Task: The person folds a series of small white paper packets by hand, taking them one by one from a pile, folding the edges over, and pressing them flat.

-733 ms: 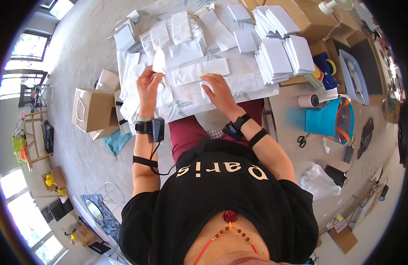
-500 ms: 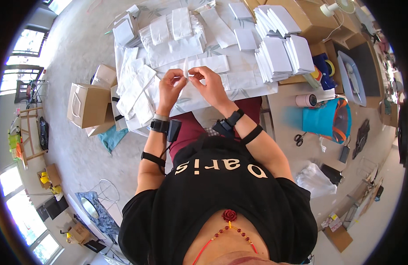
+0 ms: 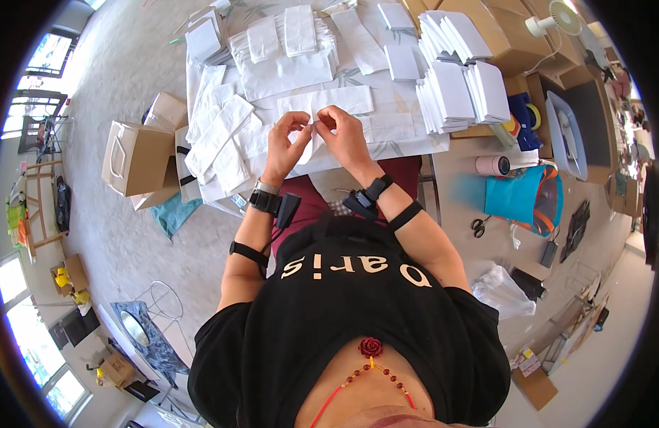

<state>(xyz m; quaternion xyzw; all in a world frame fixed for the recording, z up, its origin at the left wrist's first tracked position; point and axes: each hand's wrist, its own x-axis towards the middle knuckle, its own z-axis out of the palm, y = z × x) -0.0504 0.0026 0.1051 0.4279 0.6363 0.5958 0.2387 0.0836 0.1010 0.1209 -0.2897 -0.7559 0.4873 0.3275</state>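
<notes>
My left hand (image 3: pixel 286 143) and my right hand (image 3: pixel 342 141) meet over the table's near edge, thumbs and index fingers pinched close together. Between them hangs a thin white strip (image 3: pixel 311 151), paper or thin cloth, with its upper end at my fingertips. Just beyond my hands lies a flat white folded piece (image 3: pixel 336 100). To the left, long white pieces (image 3: pixel 219 135) overlap in a loose heap. Farther back, a pile of white flat pieces (image 3: pixel 290 75) has smaller ones lying on top.
Stacks of white folded packets (image 3: pixel 447 96) stand at the table's right, beside cardboard boxes (image 3: pixel 508 36) and a small fan (image 3: pixel 561 20). A blue bag (image 3: pixel 515 196), a pink cylinder (image 3: pixel 492 165) and scissors (image 3: pixel 479 227) are at the right. A brown carton (image 3: pixel 133 160) sits left.
The strip pointed up from my fingertips before; now it hangs down below them. My fingers have shifted slightly, still pinched together.
</notes>
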